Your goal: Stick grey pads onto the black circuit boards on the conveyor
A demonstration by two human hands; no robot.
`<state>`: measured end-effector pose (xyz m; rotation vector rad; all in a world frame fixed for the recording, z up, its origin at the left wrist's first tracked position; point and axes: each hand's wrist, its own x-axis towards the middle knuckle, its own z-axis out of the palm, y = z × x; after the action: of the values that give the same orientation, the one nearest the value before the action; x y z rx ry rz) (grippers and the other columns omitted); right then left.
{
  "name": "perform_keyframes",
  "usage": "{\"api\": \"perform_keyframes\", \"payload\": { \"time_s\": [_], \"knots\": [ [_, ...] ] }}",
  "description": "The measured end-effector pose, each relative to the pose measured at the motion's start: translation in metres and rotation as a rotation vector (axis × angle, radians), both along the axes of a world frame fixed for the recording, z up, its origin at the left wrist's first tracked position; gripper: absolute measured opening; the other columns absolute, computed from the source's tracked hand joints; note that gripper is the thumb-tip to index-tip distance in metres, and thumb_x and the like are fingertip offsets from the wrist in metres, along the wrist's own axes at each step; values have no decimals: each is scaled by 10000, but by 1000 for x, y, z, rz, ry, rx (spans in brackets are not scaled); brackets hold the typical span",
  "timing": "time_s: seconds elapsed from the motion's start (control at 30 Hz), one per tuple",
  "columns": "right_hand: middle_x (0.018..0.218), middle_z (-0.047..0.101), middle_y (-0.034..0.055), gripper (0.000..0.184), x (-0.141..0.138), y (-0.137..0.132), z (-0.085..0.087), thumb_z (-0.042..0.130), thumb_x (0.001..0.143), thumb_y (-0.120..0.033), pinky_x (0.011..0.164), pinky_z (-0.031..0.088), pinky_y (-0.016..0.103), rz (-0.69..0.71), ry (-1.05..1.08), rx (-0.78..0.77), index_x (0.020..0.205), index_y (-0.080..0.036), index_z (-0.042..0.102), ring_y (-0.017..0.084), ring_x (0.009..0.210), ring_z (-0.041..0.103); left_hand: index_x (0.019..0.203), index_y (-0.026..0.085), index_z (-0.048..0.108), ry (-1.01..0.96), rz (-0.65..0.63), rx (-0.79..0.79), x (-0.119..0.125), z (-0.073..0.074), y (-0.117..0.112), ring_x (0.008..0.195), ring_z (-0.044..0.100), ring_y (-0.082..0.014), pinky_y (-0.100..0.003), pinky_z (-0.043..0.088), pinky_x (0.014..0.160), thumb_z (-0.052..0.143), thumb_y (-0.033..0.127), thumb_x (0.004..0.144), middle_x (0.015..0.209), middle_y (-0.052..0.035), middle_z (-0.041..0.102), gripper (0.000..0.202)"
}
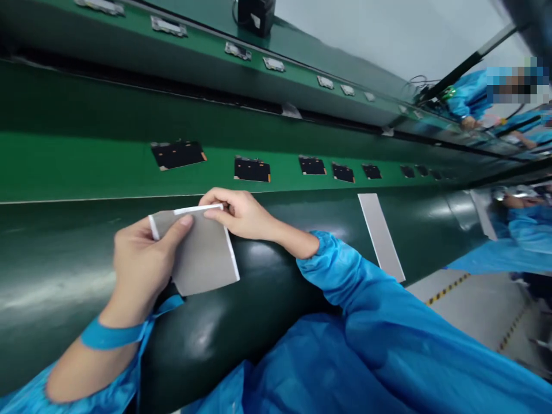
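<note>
A grey flat sheet with white edges (pixel 207 256) is held up in front of me above the dark green bench. My left hand (pixel 144 261) grips it from the left, thumb lying across its face and fingers behind. At its upper right corner, my right hand (pixel 239 213) pinches the white top edge between thumb and fingers. A blue band (pixel 114 336) circles my left wrist. Whatever is behind the sheet is hidden.
Several black flat parts (pixel 252 169) lie in a row on the green belt (pixel 64 167). A long pale strip (pixel 382 236) rests on the bench (pixel 276 276) to the right. Several small boards (pixel 168 26) line the shelf above. Co-workers in blue (pixel 530 230) are at far right.
</note>
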<state>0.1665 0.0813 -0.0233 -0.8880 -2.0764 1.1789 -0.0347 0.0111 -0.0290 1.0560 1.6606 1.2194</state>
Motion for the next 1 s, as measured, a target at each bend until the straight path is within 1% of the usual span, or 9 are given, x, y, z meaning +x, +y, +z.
{"api": "perform_keyframes", "payload": {
  "time_s": [0.13,0.27,0.37,0.5,0.63,0.7,0.83,0.9,1.0],
  "knots": [
    [993,713,40,153,1,-11,-4,575,1016,-333,728,461,295,-75,64,-36,1029,-195,638,165,810,603,874,193,784,-65,-86,68,2,0,-3,637,532,-119,-240,423,581,865,461,777,736,24,685,296],
    [983,689,58,139,1,-10,-1,581,989,-303,746,490,317,-75,127,89,1038,-202,663,185,864,616,790,167,746,27,-108,29,1,6,-4,606,505,-121,-246,401,565,812,496,792,697,6,647,335],
    [974,667,65,97,2,-11,3,587,978,-249,802,509,350,-58,143,168,1008,-203,667,202,922,623,768,161,737,105,-175,24,2,12,-6,609,494,-123,-242,385,561,778,509,813,691,2,634,353],
    [950,646,52,48,0,-16,8,620,958,-219,843,509,386,-52,88,189,926,-215,655,214,928,617,674,158,674,175,-277,25,7,18,-10,581,428,-115,-241,334,530,748,529,832,615,17,541,409],
    [896,627,40,104,-1,-20,12,618,933,-162,826,500,383,-49,66,195,844,-215,616,208,883,600,619,161,614,205,-346,61,11,21,-10,570,368,-103,-238,296,516,723,480,844,582,29,470,405],
    [877,610,42,132,-2,-22,12,591,923,-125,801,487,377,-44,58,244,824,-214,585,207,857,579,601,163,584,196,-363,80,12,21,-10,569,348,-97,-233,285,511,710,440,849,576,34,444,393],
    [860,564,48,150,-4,-25,9,534,898,-100,765,458,368,-70,69,431,812,-219,504,211,839,537,585,164,549,157,-385,101,12,17,-9,583,352,-94,-226,285,511,695,377,842,589,31,444,365],
    [840,562,34,143,-5,-26,8,539,890,-96,732,452,338,-99,137,410,818,-215,502,188,803,532,595,162,551,144,-388,92,12,15,-9,593,360,-95,-223,288,514,696,372,846,600,28,451,358],
    [879,639,16,89,-6,-24,8,582,900,-102,668,434,290,-85,209,239,909,-191,587,134,718,511,595,163,536,140,-399,71,13,16,-10,592,350,-93,-223,274,510,695,375,858,605,29,441,374]
  ]
}}
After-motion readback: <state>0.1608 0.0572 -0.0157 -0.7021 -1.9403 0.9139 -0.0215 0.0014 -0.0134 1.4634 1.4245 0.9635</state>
